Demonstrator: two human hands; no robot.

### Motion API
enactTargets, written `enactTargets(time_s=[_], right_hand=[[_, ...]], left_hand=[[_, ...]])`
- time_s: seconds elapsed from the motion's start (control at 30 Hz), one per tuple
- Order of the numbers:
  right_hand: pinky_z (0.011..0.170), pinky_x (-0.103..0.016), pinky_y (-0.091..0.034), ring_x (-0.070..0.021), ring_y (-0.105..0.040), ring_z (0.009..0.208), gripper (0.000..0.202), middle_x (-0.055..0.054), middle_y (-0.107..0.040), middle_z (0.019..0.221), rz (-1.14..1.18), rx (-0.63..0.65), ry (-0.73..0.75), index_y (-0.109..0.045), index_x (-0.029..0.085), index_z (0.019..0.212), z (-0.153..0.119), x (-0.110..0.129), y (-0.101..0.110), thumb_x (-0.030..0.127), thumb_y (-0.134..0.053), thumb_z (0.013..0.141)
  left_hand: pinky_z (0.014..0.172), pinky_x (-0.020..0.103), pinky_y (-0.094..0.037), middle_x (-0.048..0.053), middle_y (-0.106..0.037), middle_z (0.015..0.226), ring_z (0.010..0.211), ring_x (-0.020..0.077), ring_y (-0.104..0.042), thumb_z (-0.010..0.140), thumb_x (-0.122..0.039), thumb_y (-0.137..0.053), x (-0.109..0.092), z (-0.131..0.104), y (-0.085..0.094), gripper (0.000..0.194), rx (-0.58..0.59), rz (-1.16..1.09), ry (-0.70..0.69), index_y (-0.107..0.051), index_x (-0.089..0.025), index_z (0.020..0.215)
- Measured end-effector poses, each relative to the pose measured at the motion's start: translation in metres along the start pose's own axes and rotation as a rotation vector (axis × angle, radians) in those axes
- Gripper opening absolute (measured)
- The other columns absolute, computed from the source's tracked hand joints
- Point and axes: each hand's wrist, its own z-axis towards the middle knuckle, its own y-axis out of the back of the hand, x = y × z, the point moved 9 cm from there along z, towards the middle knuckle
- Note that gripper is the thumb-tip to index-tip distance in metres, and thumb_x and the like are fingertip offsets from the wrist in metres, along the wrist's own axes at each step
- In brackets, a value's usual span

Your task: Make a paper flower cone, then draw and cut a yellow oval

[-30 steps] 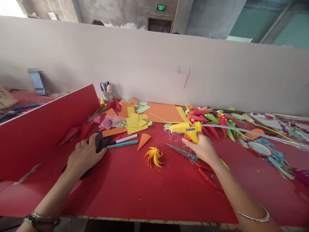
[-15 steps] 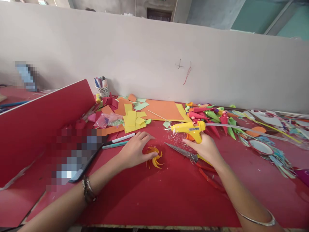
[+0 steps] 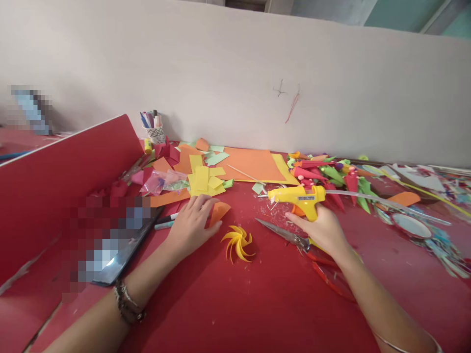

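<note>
My left hand (image 3: 193, 223) is closed on an orange paper piece (image 3: 221, 213), which sticks out between its thumb and fingers. Just right of that hand, a yellow paper pinwheel-like flower (image 3: 239, 243) with curled petals lies on the red table. My right hand (image 3: 326, 230) is wrapped around the handle of a yellow glue gun (image 3: 296, 195), its nozzle pointing left and a long clear glue stick (image 3: 382, 201) trailing out of its back. Beneath the glue gun lie scissors (image 3: 283, 233) with red and yellow handles, partly covered by my right hand and forearm.
Yellow paper pieces (image 3: 200, 179) and an orange sheet (image 3: 253, 164) lie at the back. Colourful paper cones (image 3: 312, 174) are heaped behind the glue gun. Markers (image 3: 165, 224) and a blurred dark device (image 3: 125, 260) sit left. A pen cup (image 3: 154, 132) stands by the wall.
My left hand has moved left, off the yellow flower, and the orange paper piece now shows in it. The right hand still holds the glue gun. The view has tilted slightly down.
</note>
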Motion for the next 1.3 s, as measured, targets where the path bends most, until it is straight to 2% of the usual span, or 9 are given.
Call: enactTargets(time_s=[0.17,0.3,0.43,0.53,0.67,0.87,1.07,1.2,1.3], right_hand=[[0.046,-0.026,-0.041,-0.0163,-0.052,0.051,0.035,0.000,-0.054,0.056,-0.006,0.001,-0.019,-0.054,0.017,0.069,-0.001,0.001,0.000,0.050,-0.062,0.060],[0.042,-0.024,-0.039,-0.0148,-0.051,0.047,0.035,0.000,-0.053,0.053,0.038,-0.011,-0.002,-0.053,0.017,0.066,-0.004,0.006,0.003,0.050,-0.062,0.059],[0.045,-0.025,-0.041,-0.0159,-0.053,0.050,0.035,0.001,-0.053,0.054,0.038,0.002,-0.020,-0.053,0.017,0.067,-0.005,0.006,0.001,0.051,-0.062,0.060],[0.051,-0.027,-0.044,-0.0186,-0.057,0.059,0.035,-0.002,-0.058,0.062,0.047,0.018,-0.016,-0.055,0.017,0.071,-0.004,0.008,-0.002,0.049,-0.062,0.061],[0.054,-0.029,-0.045,-0.0199,-0.059,0.064,0.036,-0.005,-0.062,0.070,0.058,0.032,-0.008,-0.059,0.015,0.079,-0.003,0.009,-0.005,0.048,-0.061,0.062],[0.049,-0.026,-0.042,-0.0167,-0.055,0.056,0.034,-0.002,-0.058,0.062,0.091,0.009,0.032,-0.058,0.016,0.073,-0.005,0.014,-0.001,0.047,-0.061,0.061],[0.047,-0.025,-0.041,-0.0146,-0.051,0.052,0.032,0.000,-0.054,0.058,0.138,-0.024,0.000,-0.053,0.017,0.067,-0.008,0.014,0.003,0.047,-0.063,0.061],[0.043,-0.023,-0.039,-0.0123,-0.047,0.047,0.031,0.003,-0.047,0.051,0.215,-0.036,-0.046,-0.050,0.017,0.062,-0.014,0.017,0.007,0.045,-0.064,0.060],[0.043,-0.023,-0.039,-0.0116,-0.047,0.046,0.030,0.003,-0.046,0.050,0.240,0.007,-0.046,-0.051,0.017,0.064,-0.020,0.026,0.004,0.044,-0.065,0.060]], left_hand=[[0.086,0.041,-0.040,0.012,-0.050,0.114,0.106,0.0298,-0.044,0.073,-0.044,-0.054,0.025,-0.004,0.001,0.053,0.004,0.171,0.065,-0.044,-0.015,0.117],[0.085,0.040,-0.040,0.010,-0.054,0.109,0.105,0.0288,-0.047,0.074,-0.042,-0.054,0.037,-0.003,-0.008,0.042,0.113,0.151,0.051,-0.051,-0.017,0.108],[0.084,0.039,-0.039,0.007,-0.059,0.103,0.099,0.0251,-0.051,0.081,-0.042,-0.044,0.029,0.002,-0.005,0.033,0.104,0.075,0.082,-0.054,-0.019,0.103],[0.081,0.039,-0.039,0.008,-0.060,0.099,0.096,0.0253,-0.052,0.081,-0.048,-0.042,0.017,0.007,-0.006,0.040,0.072,0.086,0.115,-0.056,-0.018,0.101],[0.079,0.040,-0.041,0.011,-0.057,0.096,0.093,0.0276,-0.053,0.074,-0.056,-0.049,0.008,0.013,-0.020,0.051,0.100,0.131,0.129,-0.056,-0.014,0.101],[0.078,0.038,-0.043,0.010,-0.057,0.097,0.092,0.0263,-0.055,0.076,-0.041,-0.052,0.017,0.020,-0.030,0.035,0.129,0.012,0.166,-0.055,-0.016,0.099],[0.080,0.033,-0.045,0.007,-0.057,0.111,0.098,0.0208,-0.056,0.080,-0.030,-0.050,0.009,0.017,-0.020,0.043,0.057,-0.325,0.075,-0.036,-0.023,0.120],[0.086,0.034,-0.044,0.010,-0.053,0.118,0.107,0.0205,-0.052,0.084,-0.025,-0.044,-0.003,0.011,-0.014,0.041,-0.002,-0.418,-0.015,-0.029,-0.022,0.122],[0.081,0.033,-0.046,0.010,-0.056,0.109,0.100,0.0196,-0.055,0.084,-0.024,-0.044,-0.007,0.007,-0.011,0.036,-0.047,-0.429,-0.028,-0.031,-0.020,0.117]])
